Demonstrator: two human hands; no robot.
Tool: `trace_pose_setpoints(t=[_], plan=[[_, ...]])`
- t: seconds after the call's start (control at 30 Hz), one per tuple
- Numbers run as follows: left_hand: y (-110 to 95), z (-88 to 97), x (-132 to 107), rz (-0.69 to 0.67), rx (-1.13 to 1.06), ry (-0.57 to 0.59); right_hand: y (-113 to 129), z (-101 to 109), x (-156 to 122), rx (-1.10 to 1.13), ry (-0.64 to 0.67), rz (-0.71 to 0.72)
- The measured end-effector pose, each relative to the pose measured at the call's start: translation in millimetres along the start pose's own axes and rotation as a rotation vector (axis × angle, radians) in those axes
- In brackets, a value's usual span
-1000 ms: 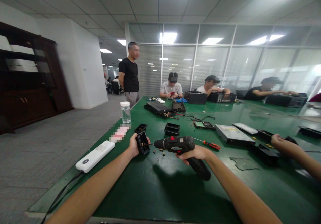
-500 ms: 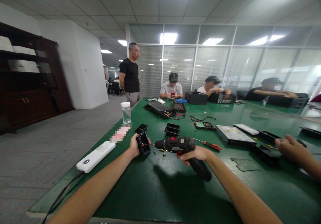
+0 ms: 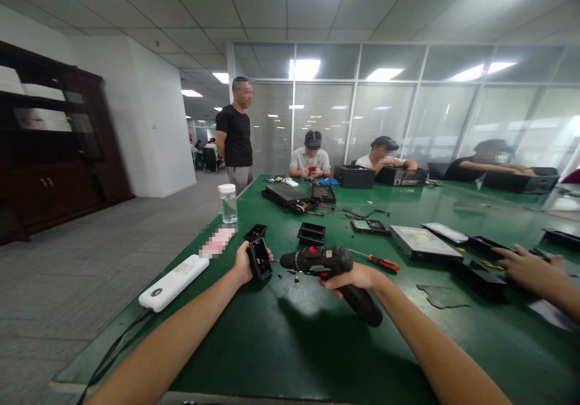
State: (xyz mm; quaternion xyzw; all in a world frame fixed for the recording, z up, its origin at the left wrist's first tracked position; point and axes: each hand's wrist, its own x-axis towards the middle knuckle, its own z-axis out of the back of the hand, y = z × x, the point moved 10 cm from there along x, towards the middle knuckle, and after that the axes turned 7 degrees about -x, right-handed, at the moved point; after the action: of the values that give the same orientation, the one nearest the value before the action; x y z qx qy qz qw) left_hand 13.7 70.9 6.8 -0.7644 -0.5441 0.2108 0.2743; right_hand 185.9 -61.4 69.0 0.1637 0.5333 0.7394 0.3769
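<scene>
At lower centre of the frame, the left hand (image 3: 244, 264) clasps a small black rectangular plastic casing (image 3: 260, 259), stood on edge on the green table (image 3: 281, 344), seemingly to face the black cordless electric screwdriver (image 3: 324, 261) gripped level in the right hand (image 3: 356, 277). Whether the screwdriver's thin tip touches the casing is unclear; the casing's inside is too small to read.

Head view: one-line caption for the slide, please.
Left hand steadies a small black casing while right hand aims a cordless screwdriver at it.
</scene>
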Motion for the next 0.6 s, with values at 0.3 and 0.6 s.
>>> trace_pose_setpoints(t=[0.3,0.6], plan=[[-0.4,-0.6,-1.5,-0.002,-0.001,-0.013,7.4,-4.2,-1.6,0.018,0.028,0.028],[-0.4,-1.9,-3.9,0.008,-0.017,-0.032,8.0,-2.7,-3.8,0.036,-0.006,0.026]])
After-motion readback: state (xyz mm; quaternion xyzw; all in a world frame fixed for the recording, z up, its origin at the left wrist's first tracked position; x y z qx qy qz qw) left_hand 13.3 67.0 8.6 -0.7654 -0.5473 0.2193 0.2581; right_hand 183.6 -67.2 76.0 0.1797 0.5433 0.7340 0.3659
